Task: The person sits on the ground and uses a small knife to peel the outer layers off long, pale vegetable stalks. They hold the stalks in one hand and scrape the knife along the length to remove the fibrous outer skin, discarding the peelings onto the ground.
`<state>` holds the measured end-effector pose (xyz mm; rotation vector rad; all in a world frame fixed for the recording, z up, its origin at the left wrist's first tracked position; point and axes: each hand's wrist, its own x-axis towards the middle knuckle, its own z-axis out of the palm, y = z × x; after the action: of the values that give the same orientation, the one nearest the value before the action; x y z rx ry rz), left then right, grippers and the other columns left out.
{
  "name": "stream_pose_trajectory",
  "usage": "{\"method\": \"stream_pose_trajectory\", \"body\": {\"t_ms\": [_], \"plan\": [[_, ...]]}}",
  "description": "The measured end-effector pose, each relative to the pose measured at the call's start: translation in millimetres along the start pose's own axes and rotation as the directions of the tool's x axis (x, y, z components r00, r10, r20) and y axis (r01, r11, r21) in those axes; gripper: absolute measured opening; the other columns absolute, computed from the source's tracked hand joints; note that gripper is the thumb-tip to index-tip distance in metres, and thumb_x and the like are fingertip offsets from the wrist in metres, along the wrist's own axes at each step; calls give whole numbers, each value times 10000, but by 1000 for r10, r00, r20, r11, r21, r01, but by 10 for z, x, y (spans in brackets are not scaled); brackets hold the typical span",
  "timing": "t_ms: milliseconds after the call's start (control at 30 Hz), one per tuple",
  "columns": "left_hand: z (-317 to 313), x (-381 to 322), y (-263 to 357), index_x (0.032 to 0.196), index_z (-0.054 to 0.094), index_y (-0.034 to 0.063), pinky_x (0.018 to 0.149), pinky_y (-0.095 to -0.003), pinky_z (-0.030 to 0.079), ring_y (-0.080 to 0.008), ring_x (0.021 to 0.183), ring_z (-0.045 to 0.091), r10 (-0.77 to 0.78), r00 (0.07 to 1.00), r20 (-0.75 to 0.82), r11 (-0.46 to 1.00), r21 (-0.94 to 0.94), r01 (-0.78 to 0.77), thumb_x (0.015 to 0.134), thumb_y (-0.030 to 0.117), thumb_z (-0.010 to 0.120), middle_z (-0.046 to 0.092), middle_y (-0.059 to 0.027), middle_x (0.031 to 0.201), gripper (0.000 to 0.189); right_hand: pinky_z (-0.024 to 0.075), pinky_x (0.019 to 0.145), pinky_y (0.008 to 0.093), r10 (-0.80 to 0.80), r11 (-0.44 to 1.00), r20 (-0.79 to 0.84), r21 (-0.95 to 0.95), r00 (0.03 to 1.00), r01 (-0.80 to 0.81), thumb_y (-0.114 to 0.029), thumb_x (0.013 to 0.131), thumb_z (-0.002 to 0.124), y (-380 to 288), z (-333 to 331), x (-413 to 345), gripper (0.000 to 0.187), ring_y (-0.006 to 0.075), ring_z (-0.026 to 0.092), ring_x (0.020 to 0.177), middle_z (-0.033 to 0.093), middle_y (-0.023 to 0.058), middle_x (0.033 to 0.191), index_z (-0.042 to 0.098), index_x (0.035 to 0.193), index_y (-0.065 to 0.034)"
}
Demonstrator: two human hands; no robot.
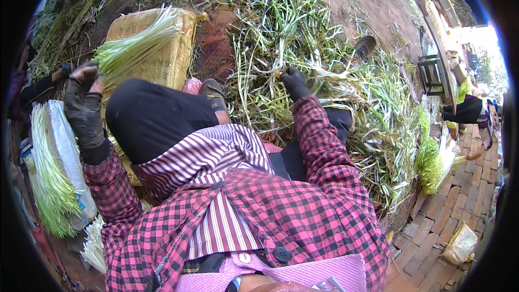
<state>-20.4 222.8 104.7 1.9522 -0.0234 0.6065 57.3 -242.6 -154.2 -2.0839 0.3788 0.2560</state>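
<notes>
My left hand (84,107), in a dark glove with bare fingertips, is raised with its fingers curled. It is beside a bundle of pale green stalks (136,46) that lies on a stuffed yellow woven sack (162,69). The fingers are slightly blurred, so whether they pinch anything is unclear. On the other side, my right hand (295,84), also in a dark glove, closes on some leafy stalks (280,54) at the edge of a heap of loose leaves (259,101). A small orange bit shows at its fingertips.
More stalk bundles (52,174) lie on a white sack (73,154) at left. Another bundle (436,162) rests by the brick paving (434,227) at right. Beyond are a dark stool (430,75), a seated person's legs (462,109) and a pale bag (460,245).
</notes>
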Motion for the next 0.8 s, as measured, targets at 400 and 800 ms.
{"method": "stream_pose_trajectory", "body": {"t_ms": [400,800], "plan": [[2200,-62,235,932,569,33,665,-230,475,-110,729,584,-273,736,619,674,-423,606,789,35,565,621,-47,858,143,421,510,216,46,918,143,385,989,-99,-132,764,642,-458,160,-219,240,114,534,580,583,62,664,614,939,29],[2436,-604,-511,1018,572,73,585,-397,500,-230,683,603,-564,216,797,105,-191,976,884,373,423,635,-130,855,360,475,773,268,-404,687,464,723,789,-73,-17,826,568,-1334,111,-2066,180,139,592,841,612,58,906,553,1000,27]]}}
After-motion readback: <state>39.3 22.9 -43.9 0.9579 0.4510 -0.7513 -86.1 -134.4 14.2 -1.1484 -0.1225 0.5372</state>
